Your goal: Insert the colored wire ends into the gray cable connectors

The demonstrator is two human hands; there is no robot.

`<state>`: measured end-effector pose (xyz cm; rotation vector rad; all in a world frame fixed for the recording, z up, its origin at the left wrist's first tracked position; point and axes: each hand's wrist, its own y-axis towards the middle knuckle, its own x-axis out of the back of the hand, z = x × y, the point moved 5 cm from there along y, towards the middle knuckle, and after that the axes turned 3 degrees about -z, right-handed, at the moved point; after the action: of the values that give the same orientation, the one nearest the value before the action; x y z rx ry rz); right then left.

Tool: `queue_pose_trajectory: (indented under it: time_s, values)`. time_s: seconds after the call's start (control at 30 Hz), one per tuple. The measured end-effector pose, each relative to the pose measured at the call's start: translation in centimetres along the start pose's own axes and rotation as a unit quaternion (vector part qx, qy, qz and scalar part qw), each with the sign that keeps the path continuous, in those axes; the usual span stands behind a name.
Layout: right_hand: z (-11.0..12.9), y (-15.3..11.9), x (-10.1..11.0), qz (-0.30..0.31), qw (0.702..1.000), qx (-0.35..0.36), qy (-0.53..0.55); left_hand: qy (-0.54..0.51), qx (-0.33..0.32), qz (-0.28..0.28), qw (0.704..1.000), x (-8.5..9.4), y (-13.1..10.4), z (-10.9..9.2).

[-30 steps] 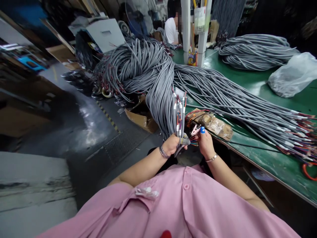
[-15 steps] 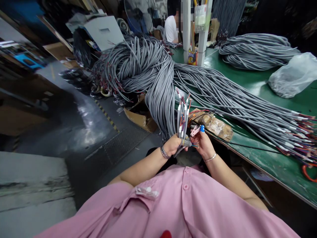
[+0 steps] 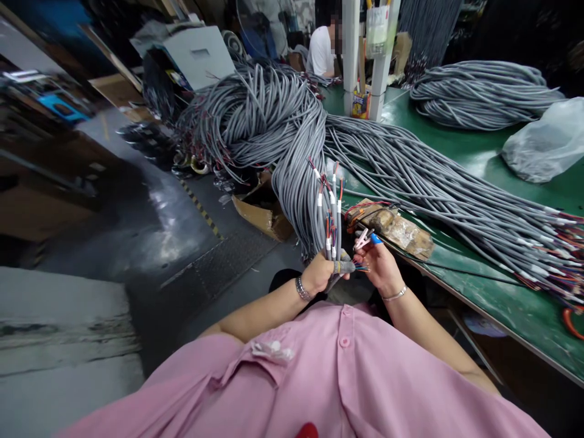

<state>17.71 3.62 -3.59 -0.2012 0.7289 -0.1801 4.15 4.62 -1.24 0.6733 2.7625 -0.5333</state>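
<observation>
My left hand [image 3: 318, 275] is closed around several grey cables [image 3: 338, 228], whose stripped ends with white tape and coloured wires stick upward. Its thumb wears a grey finger cover [image 3: 343, 266]. One cable end's thin coloured wires [image 3: 361, 267] point right, toward my other hand. My right hand [image 3: 382, 269], its thumb capped in blue, grips a small pink clip-like tool [image 3: 362, 239] between thumb and fingers. The tool stands just above those wires, and its exact kind is unclear.
A thick hank of grey cables [image 3: 296, 152] hangs over the table edge. More cables [image 3: 438, 176] lie across the green table [image 3: 483, 146]. Beside my right hand is a wrapped wooden block [image 3: 410, 234]. A plastic bag [image 3: 542, 143] and a person [image 3: 320, 52] are farther back.
The upright cable ends have tilted and spread slightly to the left. My right hand has shifted a little right, its fingers opening somewhat, with the pink tool still in it.
</observation>
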Motion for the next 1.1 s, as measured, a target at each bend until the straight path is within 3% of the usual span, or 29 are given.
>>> queue_pose_trajectory:
  time_s: [0.23, 0.4, 0.6, 0.8, 0.93, 1.1]
  values:
    - [-0.3, 0.4, 0.8, -0.044, 0.992, 0.104, -0.048, 0.007, -0.018, 0.002, 1.000, 0.0, 0.8, -0.1]
    - [-1.1, 1.4, 0.6, -0.016, 0.999, 0.037, 0.006, 0.014, -0.026, -0.002, 1.000, 0.1, 1.2, 0.2]
    - [-1.2, 1.7, 0.3, -0.026, 0.997, 0.017, 0.067, 0.031, -0.018, -0.007, 0.999, 0.3, 1.3, 0.7]
    - [-1.5, 1.2, 0.3, 0.001, 0.990, -0.008, 0.141, 0.013, -0.024, -0.019, 0.999, 0.4, 0.7, 0.6]
    - [-1.1, 0.5, 0.0, 0.044, 0.988, -0.034, 0.142, -0.003, -0.037, -0.026, 0.999, 0.4, -0.2, 0.2]
    - [-0.3, 0.1, 0.0, 0.009, 0.996, 0.006, 0.092, -0.041, -0.050, -0.070, 0.995, 0.1, -0.5, -0.1]
